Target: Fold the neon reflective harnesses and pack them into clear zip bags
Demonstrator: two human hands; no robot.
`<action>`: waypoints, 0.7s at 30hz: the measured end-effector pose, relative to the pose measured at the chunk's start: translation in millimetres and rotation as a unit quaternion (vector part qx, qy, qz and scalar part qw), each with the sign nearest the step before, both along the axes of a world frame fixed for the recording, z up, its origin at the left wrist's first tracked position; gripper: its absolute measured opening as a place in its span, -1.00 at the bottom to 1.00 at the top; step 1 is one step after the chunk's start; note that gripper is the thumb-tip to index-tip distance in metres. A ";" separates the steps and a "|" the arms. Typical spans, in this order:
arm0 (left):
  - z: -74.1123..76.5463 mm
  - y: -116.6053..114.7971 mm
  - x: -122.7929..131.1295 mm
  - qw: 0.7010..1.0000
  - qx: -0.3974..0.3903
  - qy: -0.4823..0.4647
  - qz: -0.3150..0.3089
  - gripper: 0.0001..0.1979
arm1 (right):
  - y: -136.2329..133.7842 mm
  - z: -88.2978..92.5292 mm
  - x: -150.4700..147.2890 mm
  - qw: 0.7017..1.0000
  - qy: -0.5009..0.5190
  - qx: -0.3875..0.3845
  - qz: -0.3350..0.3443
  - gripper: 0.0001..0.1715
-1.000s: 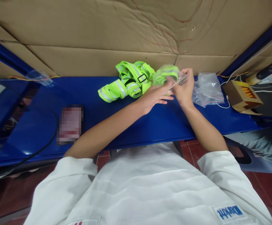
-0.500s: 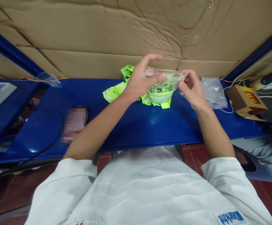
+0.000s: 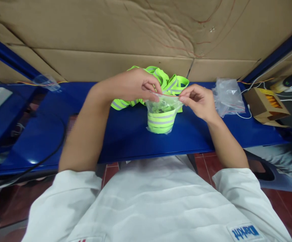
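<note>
A clear zip bag hangs upright between my hands, its red seal line along the top. Inside it sits a coiled neon-yellow reflective strap with silver stripes. At the bag's upper left corner, my left hand pinches the edge between thumb and fingers. My right hand grips the upper right corner the same way. Behind the bag a loose heap of the same reflective strap lies on the blue table, partly hidden by my left hand and the bag.
More clear zip bags lie to the right, beside an open cardboard box with orange items. A clear plastic cup lies at the back left. A black cable crosses the left side. A cardboard wall closes off the back.
The bag has come lower and nearer to me, and now hangs upright with the coil inside. My left hand has shifted from over the bag to its top left corner.
</note>
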State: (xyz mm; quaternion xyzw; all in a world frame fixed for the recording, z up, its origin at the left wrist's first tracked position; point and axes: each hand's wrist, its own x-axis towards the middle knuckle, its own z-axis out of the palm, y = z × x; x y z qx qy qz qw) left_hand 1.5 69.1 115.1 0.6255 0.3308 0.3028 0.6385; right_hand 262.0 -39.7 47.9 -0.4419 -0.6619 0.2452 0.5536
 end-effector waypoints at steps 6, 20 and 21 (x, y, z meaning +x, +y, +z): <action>15.6 7.1 -12.0 0.914 0.253 0.271 -0.163 -0.79 | 9.6 -4.9 4.8 0.996 0.036 -0.065 0.044 -0.55; 24.9 -1.5 -11.1 0.874 0.320 0.325 -0.167 -0.74 | 11.8 -19.4 -0.4 1.000 -0.014 -0.015 0.003 -0.40; 26.2 -2.8 -10.9 0.868 0.328 0.333 -0.167 -0.73 | 12.1 -19.8 -0.6 1.000 -0.016 -0.009 0.009 -0.40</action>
